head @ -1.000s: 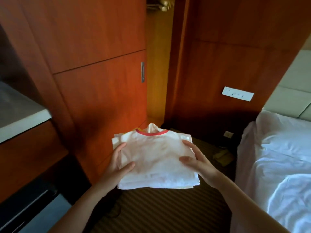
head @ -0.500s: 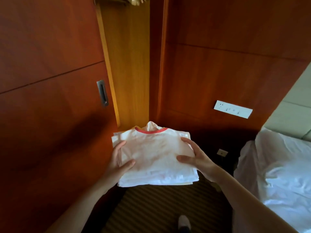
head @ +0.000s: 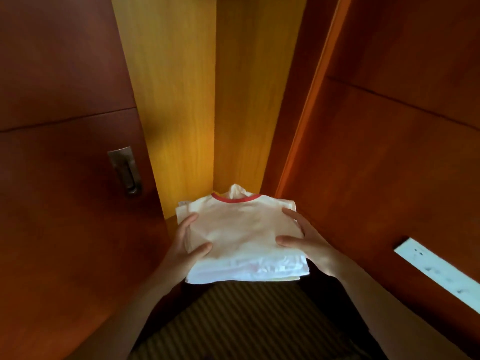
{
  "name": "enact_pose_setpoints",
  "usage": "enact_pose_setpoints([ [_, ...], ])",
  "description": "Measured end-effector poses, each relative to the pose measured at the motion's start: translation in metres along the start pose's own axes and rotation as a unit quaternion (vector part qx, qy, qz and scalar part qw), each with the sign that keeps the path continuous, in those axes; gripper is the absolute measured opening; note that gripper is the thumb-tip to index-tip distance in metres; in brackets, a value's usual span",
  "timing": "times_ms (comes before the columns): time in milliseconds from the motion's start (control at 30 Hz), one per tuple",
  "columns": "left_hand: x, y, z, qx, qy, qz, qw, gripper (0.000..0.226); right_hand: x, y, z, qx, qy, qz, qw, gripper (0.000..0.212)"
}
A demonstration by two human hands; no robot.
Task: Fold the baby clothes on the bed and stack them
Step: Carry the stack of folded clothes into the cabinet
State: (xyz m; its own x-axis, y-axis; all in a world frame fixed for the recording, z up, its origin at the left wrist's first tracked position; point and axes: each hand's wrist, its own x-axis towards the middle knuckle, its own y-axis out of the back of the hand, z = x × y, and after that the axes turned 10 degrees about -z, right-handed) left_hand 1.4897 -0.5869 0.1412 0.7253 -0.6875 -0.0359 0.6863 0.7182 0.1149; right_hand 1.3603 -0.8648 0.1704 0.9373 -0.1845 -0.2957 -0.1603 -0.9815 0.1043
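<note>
Wardrobe recess (head: 197,100) ahead, lit yellow between dark red-brown panels; striped carpet (head: 246,320) below.
Stack of folded baby clothes (head: 241,237) clamped from both sides: left hand (head: 185,246) and right hand (head: 307,242), thumbs on top, fingers hidden beneath. Best kept level, squeezed evenly; red collar (head: 235,200) leading, beyond the grip, and slid in flat.

Both hands (head: 187,252) (head: 309,245) outstretched, clasping.

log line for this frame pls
phase: carry | left hand: grips stack's left edge | right hand: grips right edge | stack of folded baby clothes: airborne, at open wardrobe gap
</note>
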Motion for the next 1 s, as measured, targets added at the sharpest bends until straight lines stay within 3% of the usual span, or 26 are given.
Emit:
enact_pose_setpoints([
  [333, 0.201, 0.027, -0.055, -0.039, 0.026, 0.123, 0.991, 0.074, 0.262, 0.082, -0.016, -0.061, 0.001, -0.091, 0.994, 0.083],
  [600, 0.342, 0.07, -0.13, -0.046, 0.068, 0.217, 0.973, 0.07, 0.467, 0.098, 0.014, -0.046, 0.005, -0.143, 0.989, 0.081],
  [800, 0.419, 0.098, -0.255, -0.031, 0.071, 0.273, 0.959, 0.071, 0.615, 0.089, 0.099, -0.063, 0.005, -0.226, 0.972, 0.095],
  [1000, 0.486, 0.119, -0.424, -0.021, 0.069, 0.309, 0.948, 0.07, 0.749, 0.067, 0.232, -0.053, 0.017, -0.241, 0.969, 0.089],
])
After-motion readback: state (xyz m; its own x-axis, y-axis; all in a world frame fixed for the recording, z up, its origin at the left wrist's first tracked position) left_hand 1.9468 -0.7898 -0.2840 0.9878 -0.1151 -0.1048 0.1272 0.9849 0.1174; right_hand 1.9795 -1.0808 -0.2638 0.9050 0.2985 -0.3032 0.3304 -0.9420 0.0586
